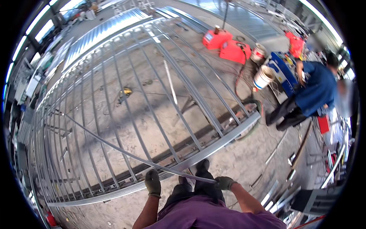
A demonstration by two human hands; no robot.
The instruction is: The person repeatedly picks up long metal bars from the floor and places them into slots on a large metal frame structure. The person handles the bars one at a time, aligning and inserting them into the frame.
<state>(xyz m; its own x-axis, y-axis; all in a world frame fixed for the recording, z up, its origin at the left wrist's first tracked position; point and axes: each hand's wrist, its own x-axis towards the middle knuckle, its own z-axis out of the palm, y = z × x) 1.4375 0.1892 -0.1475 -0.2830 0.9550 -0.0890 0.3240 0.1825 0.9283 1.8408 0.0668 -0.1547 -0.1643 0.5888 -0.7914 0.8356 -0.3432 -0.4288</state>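
A long thin metal bar (126, 153) slants across a large metal frame (213, 150) made of parallel tubes. Its near end reaches my right hand (225, 183), which wears a grey-green glove and is closed around it. My left hand (153, 183), gloved alike, is at the frame's near rail, just below the bar. Its fingers look curled in; whether they grip anything is hidden. The bar's far end lies over the tubes on the left side of the frame.
A yellow tool (126, 91) lies on the floor inside the frame. Beyond its right side stand red machines (235, 52), a white bucket (263, 77) and a blue machine (283, 70). A co-worker in a blue shirt (315, 86) bends there. Metal offcuts (276, 147) litter the right floor.
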